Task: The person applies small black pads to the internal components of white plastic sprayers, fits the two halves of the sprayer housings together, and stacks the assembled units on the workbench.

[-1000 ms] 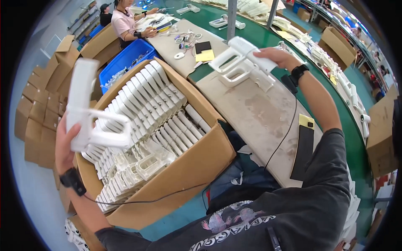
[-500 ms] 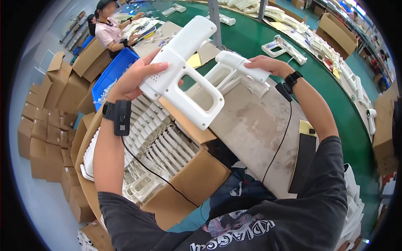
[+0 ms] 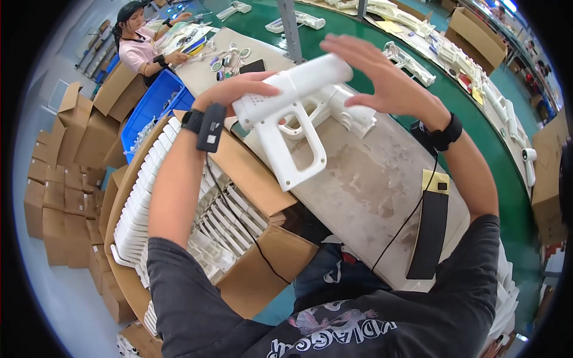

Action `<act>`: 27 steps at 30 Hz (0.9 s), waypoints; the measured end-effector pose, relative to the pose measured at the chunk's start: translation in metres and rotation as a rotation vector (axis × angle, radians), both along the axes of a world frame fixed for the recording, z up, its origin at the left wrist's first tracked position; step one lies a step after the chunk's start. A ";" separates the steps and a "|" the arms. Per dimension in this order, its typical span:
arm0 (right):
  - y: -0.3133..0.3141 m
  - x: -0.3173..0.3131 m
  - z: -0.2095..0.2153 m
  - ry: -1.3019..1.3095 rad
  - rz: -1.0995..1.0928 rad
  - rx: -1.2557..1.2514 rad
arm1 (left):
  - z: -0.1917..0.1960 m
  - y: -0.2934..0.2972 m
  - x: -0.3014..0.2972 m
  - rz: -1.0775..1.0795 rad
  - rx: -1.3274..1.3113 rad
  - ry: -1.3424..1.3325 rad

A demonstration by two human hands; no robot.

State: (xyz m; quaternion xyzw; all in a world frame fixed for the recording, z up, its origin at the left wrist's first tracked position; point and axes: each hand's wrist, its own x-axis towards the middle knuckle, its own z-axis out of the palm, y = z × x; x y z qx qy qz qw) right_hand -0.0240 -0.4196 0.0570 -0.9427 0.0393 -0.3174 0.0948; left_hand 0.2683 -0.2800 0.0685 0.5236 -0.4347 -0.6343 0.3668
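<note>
My left hand (image 3: 242, 90) grips the rear end of a white plastic gun-shaped housing (image 3: 293, 89), thumb along its upper side near a patch of small holes. The housing's barrel points up to the right, and its looped handle hangs toward me. At the barrel's front end, my right hand (image 3: 388, 77) is spread, its fingers slightly blurred; whether the palm touches the barrel I cannot tell. A second white housing piece (image 3: 357, 116) lies on the worktable (image 3: 364, 179) behind the first, partly hidden by it.
An open carton (image 3: 268, 262) packed with white housing parts (image 3: 161, 197) stands at my left. Beyond it is a blue bin (image 3: 136, 126) of small clear parts. A co-worker (image 3: 140, 51) handles items at the far left. A metal post (image 3: 289, 30) rises behind the table; a black strip (image 3: 427, 235) lies right.
My right hand has let go of the second housing piece and opened beside the first one's barrel. My left hand has tilted its housing flatter, barrel swinging to the right.
</note>
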 end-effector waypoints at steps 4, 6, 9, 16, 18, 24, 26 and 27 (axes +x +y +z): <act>-0.004 0.005 -0.004 0.211 0.170 -0.087 | 0.001 -0.023 -0.013 -0.203 -0.036 -0.241; -0.002 0.000 -0.001 0.255 0.106 -0.058 | -0.005 -0.032 -0.011 -0.168 -0.024 -0.106; 0.004 -0.005 -0.009 0.188 -0.010 0.186 | -0.018 -0.038 0.005 0.100 -0.113 0.015; -0.011 0.010 -0.054 0.256 -0.474 0.337 | -0.046 -0.026 0.019 0.405 -0.185 -0.579; -0.012 0.017 -0.066 0.286 -0.496 0.320 | -0.054 -0.022 0.008 0.243 -0.227 -0.876; -0.019 0.015 -0.092 0.386 -0.464 0.376 | -0.093 -0.012 -0.050 0.000 -0.224 -1.482; -0.020 0.016 -0.090 0.405 -0.442 0.367 | -0.091 -0.015 -0.058 0.015 -0.163 -1.449; -0.018 0.018 -0.089 0.422 -0.414 0.359 | -0.090 -0.017 -0.052 0.013 -0.162 -1.375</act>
